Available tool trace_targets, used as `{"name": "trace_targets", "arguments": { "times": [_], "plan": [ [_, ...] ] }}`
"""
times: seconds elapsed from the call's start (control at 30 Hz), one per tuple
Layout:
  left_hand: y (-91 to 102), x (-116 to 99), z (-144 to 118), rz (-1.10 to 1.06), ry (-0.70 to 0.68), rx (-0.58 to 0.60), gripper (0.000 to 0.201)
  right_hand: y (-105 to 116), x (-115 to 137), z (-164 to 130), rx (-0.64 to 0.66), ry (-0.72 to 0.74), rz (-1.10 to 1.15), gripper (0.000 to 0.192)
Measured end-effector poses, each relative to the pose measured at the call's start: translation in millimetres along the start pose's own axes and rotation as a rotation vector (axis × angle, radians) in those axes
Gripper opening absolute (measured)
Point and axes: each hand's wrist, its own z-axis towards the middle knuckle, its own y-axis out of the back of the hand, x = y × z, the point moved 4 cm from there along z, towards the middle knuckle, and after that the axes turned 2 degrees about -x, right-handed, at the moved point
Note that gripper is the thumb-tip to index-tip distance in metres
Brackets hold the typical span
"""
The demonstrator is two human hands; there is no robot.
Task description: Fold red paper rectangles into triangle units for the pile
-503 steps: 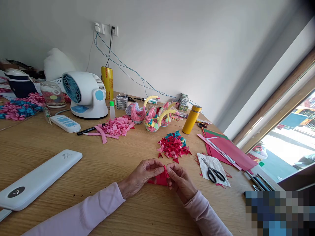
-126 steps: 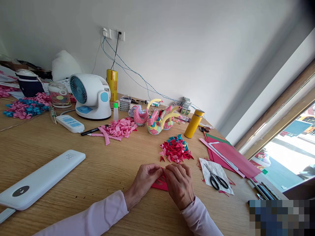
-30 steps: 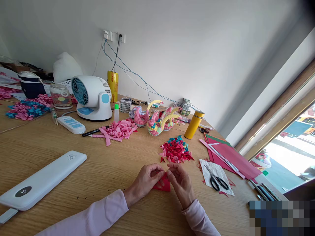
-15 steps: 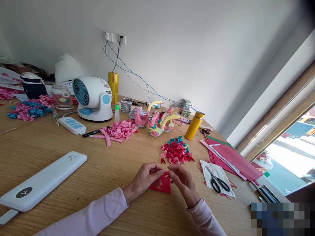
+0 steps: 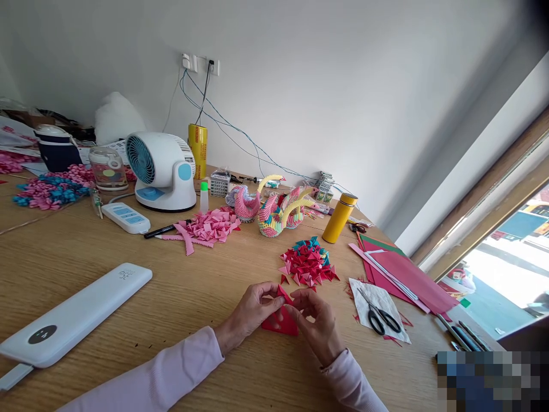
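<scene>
A small folded red paper piece [image 5: 283, 295] with a pointed tip is pinched between both hands. My left hand [image 5: 253, 309] holds it from the left, thumb and fingers closed on it. My right hand [image 5: 315, 323] has its thumb and fingertips on its right side. Beneath the hands a flat red paper [image 5: 281, 323] lies on the table, partly covered by the fingers. Just beyond them is a heap of folded red and teal paper triangles [image 5: 306, 263].
Scissors [image 5: 380, 317] lie on a white cloth at the right, near coloured paper sheets [image 5: 412, 274]. Behind stand a yellow bottle [image 5: 339, 218], paper swans [image 5: 274, 214] and pink strips [image 5: 210, 227]. A white power bank [image 5: 81, 315] and fan [image 5: 165, 171] are left.
The small red paper piece now shows a raised pointed fold between the fingers. My right hand has shifted slightly left and its fingers have closed in on the paper.
</scene>
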Motion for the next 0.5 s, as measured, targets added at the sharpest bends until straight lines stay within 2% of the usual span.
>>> {"name": "trace_targets", "arguments": {
  "times": [0.07,0.17,0.27,0.37,0.5],
  "plan": [
    [-0.2,0.2,1.0,0.021,-0.011,0.004,0.034,0.8,5.3,-1.3,-0.031,0.080,-0.153,0.015],
    [-0.3,0.1,1.0,0.005,0.015,-0.016,0.034,0.4,7.2,-2.7,-0.053,0.086,-0.228,0.023],
    [-1.4,0.5,-0.8,-0.097,0.079,-0.023,0.035,-2.3,-0.7,-2.8,-0.026,-0.057,-0.110,0.029],
    [-4.3,2.6,-3.1,-0.202,0.146,0.023,0.035,-5.8,-10.2,-3.3,-0.006,-0.181,0.054,0.034],
    [-5.4,4.5,-4.6,-0.242,0.171,0.040,0.036,-8.5,-16.6,-4.1,0.014,-0.203,0.113,0.036]
  ]
}}
